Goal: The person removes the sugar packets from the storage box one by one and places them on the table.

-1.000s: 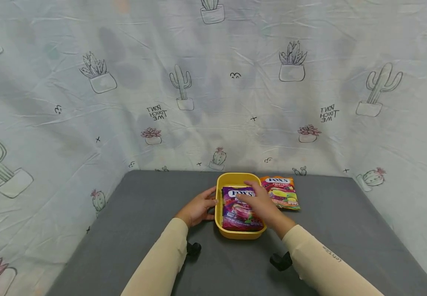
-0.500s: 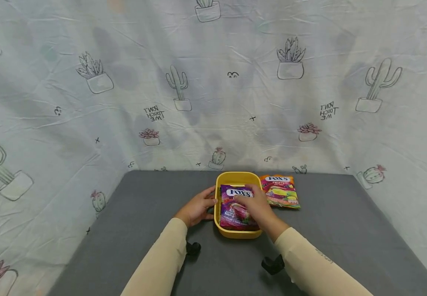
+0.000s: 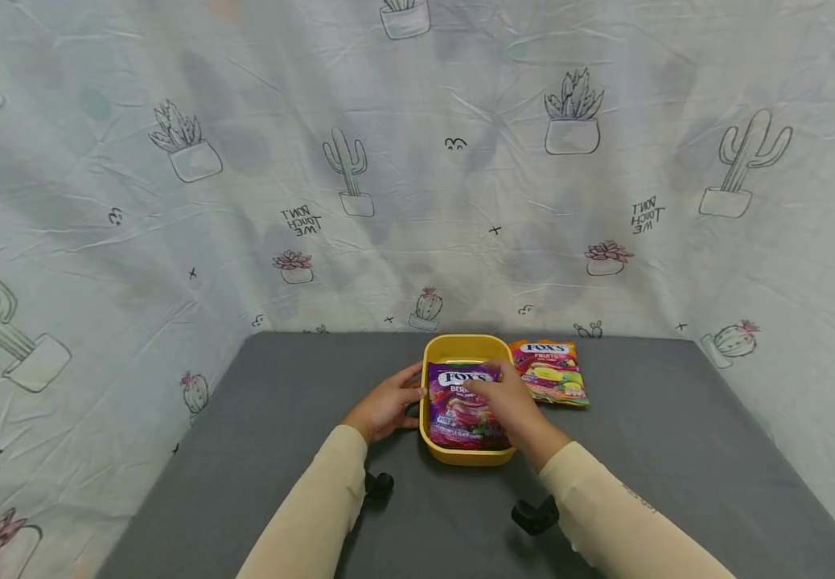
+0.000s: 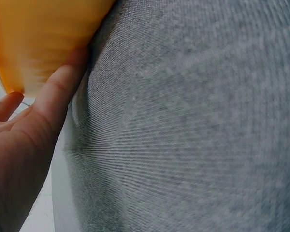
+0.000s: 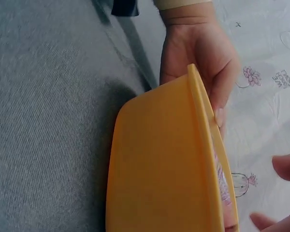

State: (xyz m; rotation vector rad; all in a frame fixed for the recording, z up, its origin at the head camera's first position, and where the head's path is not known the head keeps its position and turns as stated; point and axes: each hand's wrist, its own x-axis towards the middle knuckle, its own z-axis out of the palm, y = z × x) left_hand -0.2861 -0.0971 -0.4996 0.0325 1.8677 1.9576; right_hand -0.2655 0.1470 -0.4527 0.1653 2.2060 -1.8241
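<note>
A yellow plastic basket [image 3: 468,458] stands on the grey table, holding a purple Fox's candy bag [image 3: 457,422] that lies face up. My left hand [image 3: 383,408] touches the basket's left outer wall with extended fingers. In the left wrist view, the thumb [image 4: 58,87] lies along the yellow wall. Over the right part of the purple bag rests my right hand [image 3: 517,408], its fingers reaching over the printed front and covering part of it. The right wrist view shows the basket's side wall [image 5: 159,159] with the bag [image 5: 221,179] just inside the rim.
An orange and pink Fox's Fruits candy bag [image 3: 549,374] lies on the table [image 3: 302,378] right of the basket, close to its far corner. Behind the table hangs a pale curtain [image 3: 417,201] printed with cacti. Black wrist mounts [image 3: 535,517] hang below both forearms.
The purple bag has shifted slightly left within the basket, and my right hand has moved left with it. My left hand stays at the basket's wall.
</note>
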